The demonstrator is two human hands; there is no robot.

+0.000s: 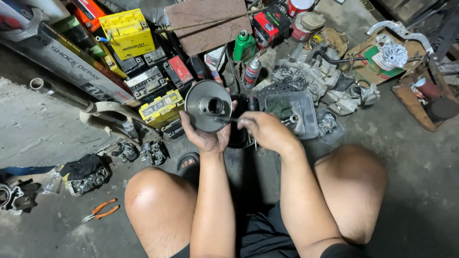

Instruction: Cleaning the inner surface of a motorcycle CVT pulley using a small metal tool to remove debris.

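Metal disc, round and grey with a hollow hub in its centre [208, 105], is held up above the floor between the knees, its face turned toward the camera. Left hand [206, 136] supports it from below, fingers clamped on the lower rim. Right hand [266, 131] sits just right of the disc, fingers pinched together on a thin dark tool [233, 120] whose long axis points left at the hub. Far left lie yellow box-shaped batteries [160, 108]; orange-handled pliers [101, 210] lie near left on the concrete floor [416, 157].

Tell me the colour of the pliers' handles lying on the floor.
Orange, on the pliers by the person's left knee; the head view shows them best.
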